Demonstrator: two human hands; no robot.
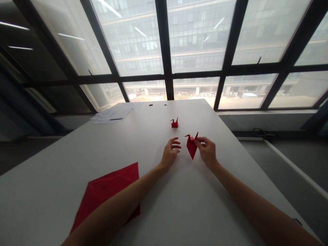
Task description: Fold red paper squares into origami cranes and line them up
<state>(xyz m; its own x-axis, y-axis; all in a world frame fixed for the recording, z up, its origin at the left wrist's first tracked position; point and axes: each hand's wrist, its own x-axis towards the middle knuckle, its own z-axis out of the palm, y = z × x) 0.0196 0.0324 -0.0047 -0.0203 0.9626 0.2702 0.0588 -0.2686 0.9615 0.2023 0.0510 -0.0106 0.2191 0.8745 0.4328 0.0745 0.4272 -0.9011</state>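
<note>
A red origami crane is pinched at its right-hand point between the thumb and fingers of my right hand. One wing of it hangs down toward me, and a bent head shows at its left. Just left of the crane, my left hand has its fingers apart and holds nothing. Farther off, a smaller-looking red origami crane stands on the white table. Under my left forearm lies a creased sheet of red paper, partly hidden by the arm.
White paper sheets are spread at the table's far left, with a dark pen-like stick on them. Two round dark holes are near the far edge. Large windows rise behind the table. A white pipe runs along the floor at right.
</note>
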